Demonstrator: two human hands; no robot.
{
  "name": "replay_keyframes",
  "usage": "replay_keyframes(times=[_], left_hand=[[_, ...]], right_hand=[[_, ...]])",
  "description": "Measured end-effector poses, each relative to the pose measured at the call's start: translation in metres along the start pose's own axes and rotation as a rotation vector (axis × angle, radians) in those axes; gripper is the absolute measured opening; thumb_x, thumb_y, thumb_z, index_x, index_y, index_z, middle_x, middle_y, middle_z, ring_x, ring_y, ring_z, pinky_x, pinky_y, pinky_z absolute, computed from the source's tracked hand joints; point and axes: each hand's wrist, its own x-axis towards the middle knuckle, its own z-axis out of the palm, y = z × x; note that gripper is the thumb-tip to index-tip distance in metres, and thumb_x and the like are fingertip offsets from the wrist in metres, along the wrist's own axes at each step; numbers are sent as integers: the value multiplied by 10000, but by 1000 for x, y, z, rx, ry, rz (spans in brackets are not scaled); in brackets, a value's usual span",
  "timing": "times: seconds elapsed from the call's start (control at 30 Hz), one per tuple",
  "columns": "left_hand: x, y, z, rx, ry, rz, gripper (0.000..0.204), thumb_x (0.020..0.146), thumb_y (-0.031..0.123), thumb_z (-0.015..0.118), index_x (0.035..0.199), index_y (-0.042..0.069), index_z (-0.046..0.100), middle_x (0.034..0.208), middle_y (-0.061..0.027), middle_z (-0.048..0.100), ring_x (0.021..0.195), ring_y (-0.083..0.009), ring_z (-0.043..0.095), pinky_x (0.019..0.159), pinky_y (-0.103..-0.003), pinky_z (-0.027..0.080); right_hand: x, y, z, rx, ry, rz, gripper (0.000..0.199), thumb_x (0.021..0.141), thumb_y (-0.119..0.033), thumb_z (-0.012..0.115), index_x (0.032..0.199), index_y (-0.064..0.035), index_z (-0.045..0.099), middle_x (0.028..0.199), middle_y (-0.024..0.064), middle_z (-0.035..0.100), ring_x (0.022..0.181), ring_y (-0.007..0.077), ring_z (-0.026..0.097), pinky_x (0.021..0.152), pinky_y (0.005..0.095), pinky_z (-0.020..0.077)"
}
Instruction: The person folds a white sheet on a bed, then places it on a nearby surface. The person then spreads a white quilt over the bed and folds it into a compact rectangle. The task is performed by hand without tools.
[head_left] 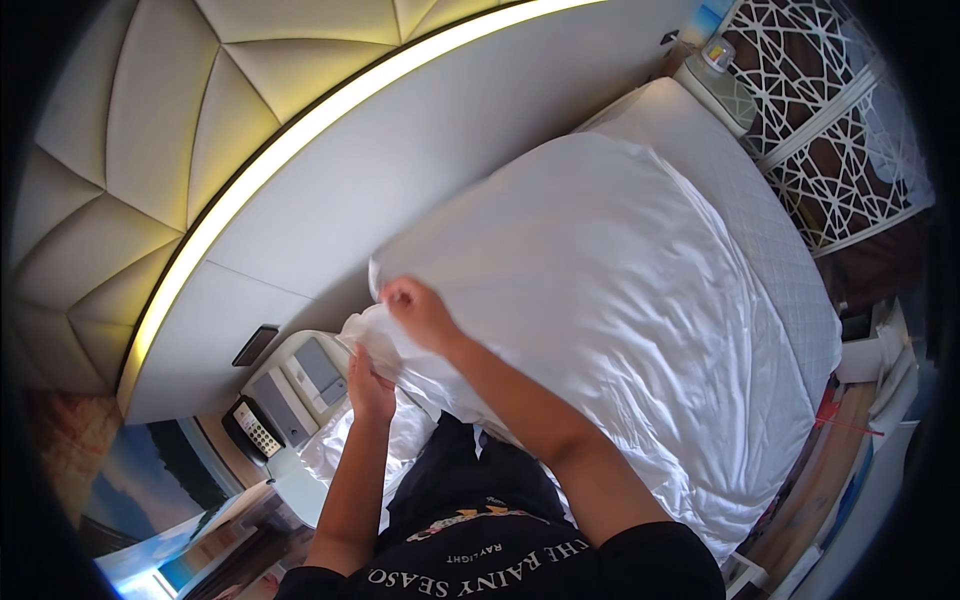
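A white duvet is spread over the bed, its surface wrinkled towards my side. My right hand is closed at the duvet's corner by the headboard, fingers curled in and slightly blurred; the cloth seems pinched there. Closer to me, my left hand reaches up beside a loose fold of the same white cloth. Its fingers are stretched out and the thumb stands apart, with the fingertips at the fold's edge. More bunched white fabric hangs below my left hand, between my body and the bedside table.
A bedside table at left carries a black telephone and a grey-and-white tray. The grey headboard runs along the far side under a lit strip. A quilted mattress shows at right, near a white lattice screen.
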Motion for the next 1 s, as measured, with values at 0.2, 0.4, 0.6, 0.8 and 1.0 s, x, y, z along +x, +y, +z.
replay_keyframes(times=[0.2,0.4,0.6,0.8,1.0], left_hand=[[-3,-11,-7,129,75,-129,240,982,288,431,1042,87,548,912,0,599,800,-76,586,638,-211,471],[-1,-26,-24,247,48,-160,202,965,282,441,945,124,565,672,44,486,525,-35,437,405,-205,310],[-11,-16,4,223,0,-96,145,950,217,486,1000,115,576,788,41,560,651,-29,503,534,-175,375],[-10,-9,-17,236,-52,-39,258,979,261,462,1098,44,535,955,-49,629,869,-122,613,757,-248,499],[1,-5,-22,548,79,146,212,975,226,478,901,43,557,767,10,558,696,-45,492,619,-214,424]], right_hand=[[-58,34,33,-19,14,124,114,839,-79,596,936,-23,572,858,61,630,773,138,592,729,280,476],[-76,56,31,-43,35,49,115,856,-48,578,971,-41,586,961,57,621,824,131,579,717,263,468],[-88,36,27,-18,7,62,259,865,-26,556,1122,-47,530,1034,76,576,861,128,562,746,265,469],[-94,16,43,-36,-51,29,537,849,-21,573,1336,-59,349,1168,123,542,947,145,561,823,283,462],[-100,26,43,218,-210,73,691,843,37,554,1426,-80,202,1347,190,417,956,146,545,874,296,446]])
